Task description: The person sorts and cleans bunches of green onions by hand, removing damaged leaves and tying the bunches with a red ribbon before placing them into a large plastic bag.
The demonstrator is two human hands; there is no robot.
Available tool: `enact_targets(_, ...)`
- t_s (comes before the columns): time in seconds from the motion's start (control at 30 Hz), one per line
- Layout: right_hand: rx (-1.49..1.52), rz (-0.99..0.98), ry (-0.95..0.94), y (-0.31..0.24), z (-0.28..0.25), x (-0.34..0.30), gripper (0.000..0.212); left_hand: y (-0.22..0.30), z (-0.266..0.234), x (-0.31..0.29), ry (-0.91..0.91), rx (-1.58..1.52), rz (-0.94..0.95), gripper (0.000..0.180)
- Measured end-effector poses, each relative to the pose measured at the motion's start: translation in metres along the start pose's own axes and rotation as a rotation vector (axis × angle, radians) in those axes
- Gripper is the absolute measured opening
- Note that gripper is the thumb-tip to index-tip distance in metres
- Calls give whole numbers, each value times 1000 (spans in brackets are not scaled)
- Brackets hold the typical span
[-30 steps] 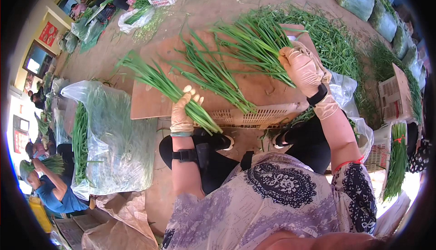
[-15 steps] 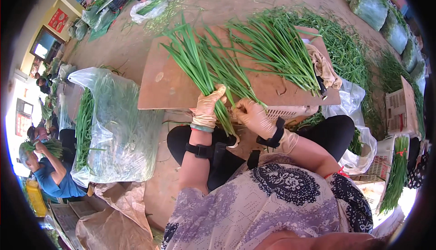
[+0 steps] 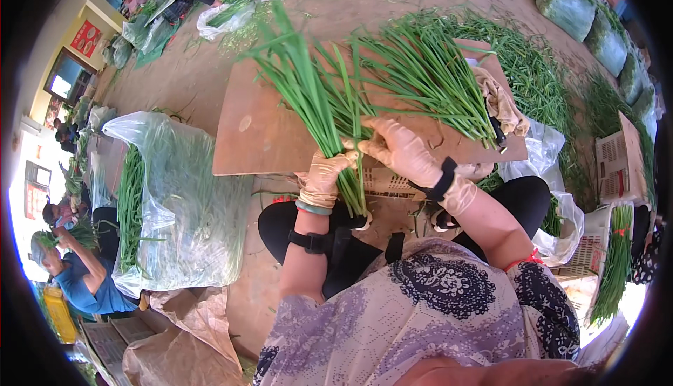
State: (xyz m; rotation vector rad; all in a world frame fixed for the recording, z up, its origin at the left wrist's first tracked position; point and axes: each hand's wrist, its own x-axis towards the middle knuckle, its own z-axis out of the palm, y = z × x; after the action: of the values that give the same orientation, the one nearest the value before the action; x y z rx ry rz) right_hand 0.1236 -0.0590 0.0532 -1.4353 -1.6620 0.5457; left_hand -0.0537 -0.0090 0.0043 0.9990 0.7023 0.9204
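Beige gloves point(image 3: 322, 188) on both: left hand point(image 3: 327, 174) is wrapped round the greens point(image 3: 306, 99), butts poking past the board's point(image 3: 242, 130) near edge. Right hand point(image 3: 404, 151) is right at them, can't tell if pinching. Imo hold snug, don't crush, and stay off the pile point(image 3: 442, 81) to the right.

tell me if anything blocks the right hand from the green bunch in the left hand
Nothing visible does: the fingers of the right hand are beside the green bunch in the left hand, over the brown board. Whether they touch is unclear.
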Motion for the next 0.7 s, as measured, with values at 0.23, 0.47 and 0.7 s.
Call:
enact_targets(0.23,-378,-316,-12,10,-17,15,18,10,6,-2,-106,32,-169,23)
enact_targets(0.47,-596,-294,-32,39,-140,73,15,12,1,-8,-79,-14,-224,20)
enact_targets(0.7,-951,-92,417,133,-237,30,36,10,5,14,252,-165,-17,17)
